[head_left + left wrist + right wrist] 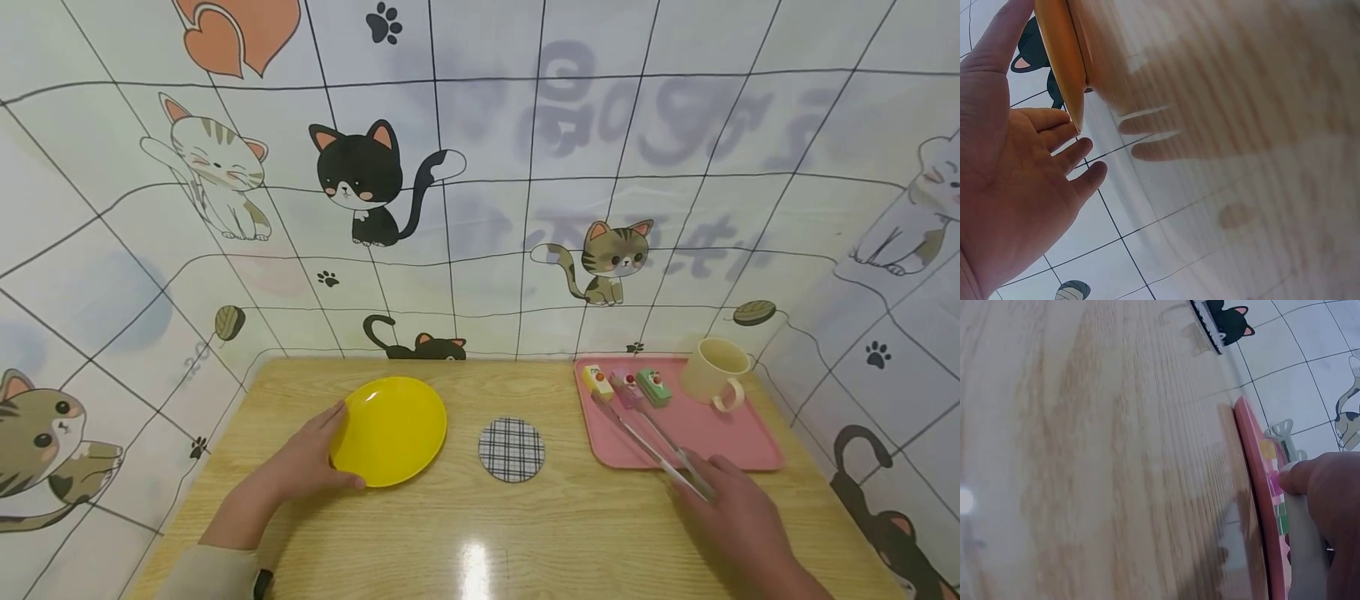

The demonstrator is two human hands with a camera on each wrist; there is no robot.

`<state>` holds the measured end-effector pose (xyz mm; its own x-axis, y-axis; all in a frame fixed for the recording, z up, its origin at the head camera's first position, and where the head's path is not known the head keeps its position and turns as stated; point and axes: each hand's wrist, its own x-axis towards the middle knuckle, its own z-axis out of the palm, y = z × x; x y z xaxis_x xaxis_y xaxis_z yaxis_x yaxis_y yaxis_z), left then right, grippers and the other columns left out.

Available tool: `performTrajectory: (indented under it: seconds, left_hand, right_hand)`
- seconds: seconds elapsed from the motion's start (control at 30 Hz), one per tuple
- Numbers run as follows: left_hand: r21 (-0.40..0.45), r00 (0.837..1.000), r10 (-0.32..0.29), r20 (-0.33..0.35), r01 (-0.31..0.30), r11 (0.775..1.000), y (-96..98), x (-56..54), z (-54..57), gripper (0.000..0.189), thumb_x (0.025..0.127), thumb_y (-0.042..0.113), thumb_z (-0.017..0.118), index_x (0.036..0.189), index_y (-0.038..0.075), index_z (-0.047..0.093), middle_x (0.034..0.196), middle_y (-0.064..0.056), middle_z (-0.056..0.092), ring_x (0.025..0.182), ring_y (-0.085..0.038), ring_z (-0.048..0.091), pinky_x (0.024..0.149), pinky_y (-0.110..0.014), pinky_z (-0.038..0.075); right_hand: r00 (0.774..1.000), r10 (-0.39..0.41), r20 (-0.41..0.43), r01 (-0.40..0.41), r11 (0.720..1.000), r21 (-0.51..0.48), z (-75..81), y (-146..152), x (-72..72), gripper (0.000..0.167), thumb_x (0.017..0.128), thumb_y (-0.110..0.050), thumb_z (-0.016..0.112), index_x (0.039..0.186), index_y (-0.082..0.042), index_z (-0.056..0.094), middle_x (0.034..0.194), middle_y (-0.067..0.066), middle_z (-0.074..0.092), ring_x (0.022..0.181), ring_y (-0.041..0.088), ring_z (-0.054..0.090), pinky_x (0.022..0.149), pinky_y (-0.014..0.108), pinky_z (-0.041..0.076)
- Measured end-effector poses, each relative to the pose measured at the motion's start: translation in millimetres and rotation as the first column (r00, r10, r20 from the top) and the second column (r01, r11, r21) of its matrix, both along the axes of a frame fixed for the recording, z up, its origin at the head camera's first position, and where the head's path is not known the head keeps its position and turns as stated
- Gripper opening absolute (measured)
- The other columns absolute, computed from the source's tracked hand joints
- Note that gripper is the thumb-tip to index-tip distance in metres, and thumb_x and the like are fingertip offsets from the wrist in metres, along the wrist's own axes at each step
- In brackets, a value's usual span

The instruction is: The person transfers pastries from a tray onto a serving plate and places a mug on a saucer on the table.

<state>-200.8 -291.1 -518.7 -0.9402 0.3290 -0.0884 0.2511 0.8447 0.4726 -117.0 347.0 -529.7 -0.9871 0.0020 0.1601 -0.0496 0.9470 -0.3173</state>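
My left hand (311, 450) is at the left rim of a yellow plate (390, 429), its thumb along the near side and its fingers along the far side. In the left wrist view the fingers (1063, 134) are nearly straight at the plate's edge (1060, 50). My right hand (738, 508) holds metal tongs (660, 450), their two arms spread apart over the pink tray (720, 437). The tong tips are close to the yellow toy cake (597, 380) and the purple-pink toy cake (626, 392). A green toy cake (655, 387) lies just right of them.
A cream mug (712, 371) stands in the tray's far right corner. Between plate and tray lies a round checked coaster (512, 450) on the wooden table (420, 542). Cat-print walls (487, 208) close in the table's back and sides.
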Motion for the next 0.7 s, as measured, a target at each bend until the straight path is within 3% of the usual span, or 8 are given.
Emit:
performTrajectory:
  seconds: [0.47, 0.7]
  left_hand:
    - [-0.015, 1.0, 0.005, 0.008, -0.005, 1.0, -0.4, -0.5, -0.3, 0.138, 0.074, 0.061, 0.099, 0.168, -0.011, 0.029, 0.177, -0.031, 0.025, 0.159, -0.056, 0.029, 0.127, -0.071, 0.03]
    - [-0.014, 1.0, 0.001, 0.003, -0.001, 1.0, -0.8, -0.6, -0.3, 0.136, 0.075, 0.061, 0.098, 0.168, -0.012, 0.03, 0.177, -0.031, 0.026, 0.159, -0.056, 0.03, 0.127, -0.071, 0.03]
  right_hand:
    - [1.0, -0.001, 0.023, 0.001, 1.0, -0.004, 6.1, -14, -12.7, 0.06, 0.102, -0.035, 0.081, 0.146, 0.003, 0.068, 0.088, 0.001, 0.058, 0.068, 0.019, 0.045, 0.057, 0.037, 0.04]
    - [1.0, 0.003, 0.017, -0.002, 0.999, -0.034, 4.5, -16, -16.2, 0.05, 0.1, -0.03, 0.082, 0.14, -0.001, 0.073, 0.081, -0.002, 0.052, 0.066, 0.018, 0.042, 0.056, 0.038, 0.039]
